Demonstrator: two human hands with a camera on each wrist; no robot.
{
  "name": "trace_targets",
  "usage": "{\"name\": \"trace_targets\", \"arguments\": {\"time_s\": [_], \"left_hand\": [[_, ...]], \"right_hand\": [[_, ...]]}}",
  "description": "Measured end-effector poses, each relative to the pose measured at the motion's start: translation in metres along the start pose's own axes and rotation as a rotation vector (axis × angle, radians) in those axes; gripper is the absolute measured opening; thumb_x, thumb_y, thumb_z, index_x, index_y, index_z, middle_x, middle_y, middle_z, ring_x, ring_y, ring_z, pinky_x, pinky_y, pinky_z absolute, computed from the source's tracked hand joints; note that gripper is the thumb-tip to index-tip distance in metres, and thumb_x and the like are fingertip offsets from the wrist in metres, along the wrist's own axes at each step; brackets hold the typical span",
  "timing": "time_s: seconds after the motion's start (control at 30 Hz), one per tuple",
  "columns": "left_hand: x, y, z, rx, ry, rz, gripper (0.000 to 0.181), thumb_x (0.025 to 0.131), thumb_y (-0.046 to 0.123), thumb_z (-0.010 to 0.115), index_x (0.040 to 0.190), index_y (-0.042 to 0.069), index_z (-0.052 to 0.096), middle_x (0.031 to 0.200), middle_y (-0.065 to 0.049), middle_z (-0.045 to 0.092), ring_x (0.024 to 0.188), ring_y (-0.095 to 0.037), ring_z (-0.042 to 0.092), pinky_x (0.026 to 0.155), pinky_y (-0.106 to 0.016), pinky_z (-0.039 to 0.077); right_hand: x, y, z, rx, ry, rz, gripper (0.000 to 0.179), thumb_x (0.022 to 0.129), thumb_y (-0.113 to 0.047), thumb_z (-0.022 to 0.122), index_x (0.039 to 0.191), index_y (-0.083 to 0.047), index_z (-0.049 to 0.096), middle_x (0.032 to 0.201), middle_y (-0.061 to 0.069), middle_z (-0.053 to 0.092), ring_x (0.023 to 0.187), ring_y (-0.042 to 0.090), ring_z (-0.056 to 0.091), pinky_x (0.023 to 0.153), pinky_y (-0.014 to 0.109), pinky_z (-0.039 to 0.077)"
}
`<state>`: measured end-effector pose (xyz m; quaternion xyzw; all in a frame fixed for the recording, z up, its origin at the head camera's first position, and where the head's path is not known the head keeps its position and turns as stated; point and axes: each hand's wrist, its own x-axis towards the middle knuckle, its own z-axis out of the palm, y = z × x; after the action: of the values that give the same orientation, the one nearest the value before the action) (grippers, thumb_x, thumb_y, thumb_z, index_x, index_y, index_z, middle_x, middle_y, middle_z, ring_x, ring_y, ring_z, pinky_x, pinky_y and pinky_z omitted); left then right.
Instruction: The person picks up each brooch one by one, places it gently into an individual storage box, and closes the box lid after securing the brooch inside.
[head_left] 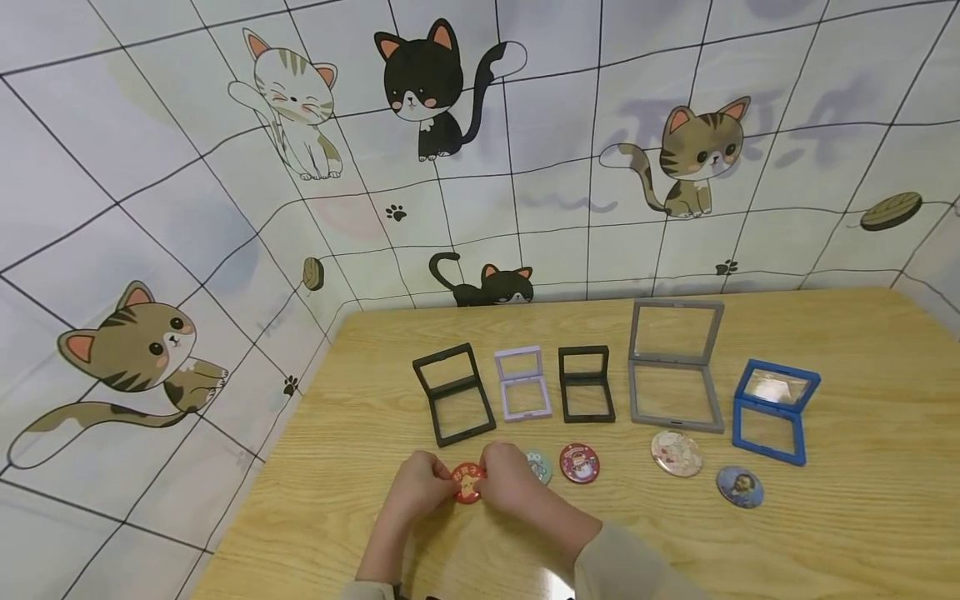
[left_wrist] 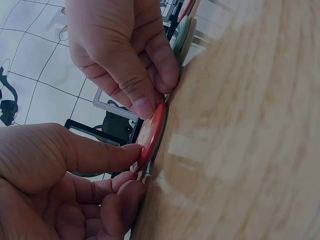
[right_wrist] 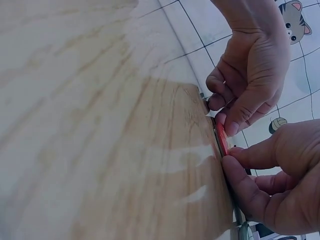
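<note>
Red badge [head_left: 468,485]: face up
Left hand [head_left: 420,485]: grip pinching badge's left edge
Right hand [head_left: 513,480]: grip pinching badge's right edge

Both forearms slant in from the bottom of the head view and converge, the left forearm [head_left: 386,537] more upright, the right forearm [head_left: 564,518] angled well across to the left. A pale sleeve [head_left: 637,560] covers the right one below the wrist. The left hand [head_left: 422,483] and right hand [head_left: 513,479] face each other just apart, low over the surface [head_left: 300,500], each in a pinch. The left thumb [left_wrist: 107,156] is nearly straight, its outer fingers [left_wrist: 114,212] curled toward the palm; the right thumb [right_wrist: 260,154] points toward the left hand.
</note>
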<state>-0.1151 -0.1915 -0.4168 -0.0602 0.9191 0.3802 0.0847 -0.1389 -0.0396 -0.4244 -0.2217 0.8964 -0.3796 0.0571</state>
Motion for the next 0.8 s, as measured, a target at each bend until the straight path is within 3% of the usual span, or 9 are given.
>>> {"name": "trace_targets", "arguments": {"time_s": [0.23, 0.5, 0.63, 0.8], "left_hand": [[-0.0013, -0.0013, -0.0003, -0.062, -0.010, 0.026, 0.011, 0.071, 0.001, 0.070, 0.069, -0.001, 0.059, 0.063, -0.004, 0.054, 0.054, -0.013, 0.048, 0.050, -0.025, 0.041], [0.0010, -0.0003, 0.0006, -0.119, -0.034, 0.000, 0.007, 0.076, 0.000, 0.065, 0.074, -0.003, 0.059, 0.067, -0.006, 0.058, 0.056, -0.012, 0.053, 0.051, -0.026, 0.047], [0.0029, -0.0011, 0.0021, -0.169, -0.042, -0.026, 0.007, 0.079, 0.000, 0.063, 0.074, -0.005, 0.060, 0.067, -0.007, 0.058, 0.055, -0.011, 0.054, 0.052, -0.026, 0.049], [0.0046, -0.0036, 0.0021, -0.218, -0.046, -0.030, 0.009, 0.081, -0.001, 0.060, 0.074, -0.006, 0.060, 0.067, -0.007, 0.058, 0.055, -0.011, 0.055, 0.053, -0.027, 0.050]], "right_hand": [[0.0000, 0.0017, -0.0005, 0.038, 0.001, -0.005, 0.018, 0.065, 0.000, 0.071, 0.064, -0.002, 0.054, 0.062, 0.002, 0.048, 0.060, 0.016, 0.046, 0.054, 0.026, 0.038], [0.0022, 0.0056, 0.0012, 0.066, 0.034, 0.018, 0.016, 0.065, 0.000, 0.070, 0.065, -0.001, 0.055, 0.062, 0.003, 0.050, 0.057, 0.015, 0.046, 0.050, 0.024, 0.039], [0.0038, 0.0066, -0.0007, 0.114, 0.031, 0.057, 0.017, 0.066, 0.000, 0.071, 0.070, 0.001, 0.054, 0.066, 0.005, 0.051, 0.060, 0.016, 0.049, 0.052, 0.025, 0.042], [0.0072, 0.0050, -0.0027, 0.217, -0.019, 0.129, 0.013, 0.070, 0.003, 0.068, 0.070, 0.002, 0.055, 0.060, 0.004, 0.056, 0.048, 0.012, 0.056, 0.047, 0.021, 0.044]]}}
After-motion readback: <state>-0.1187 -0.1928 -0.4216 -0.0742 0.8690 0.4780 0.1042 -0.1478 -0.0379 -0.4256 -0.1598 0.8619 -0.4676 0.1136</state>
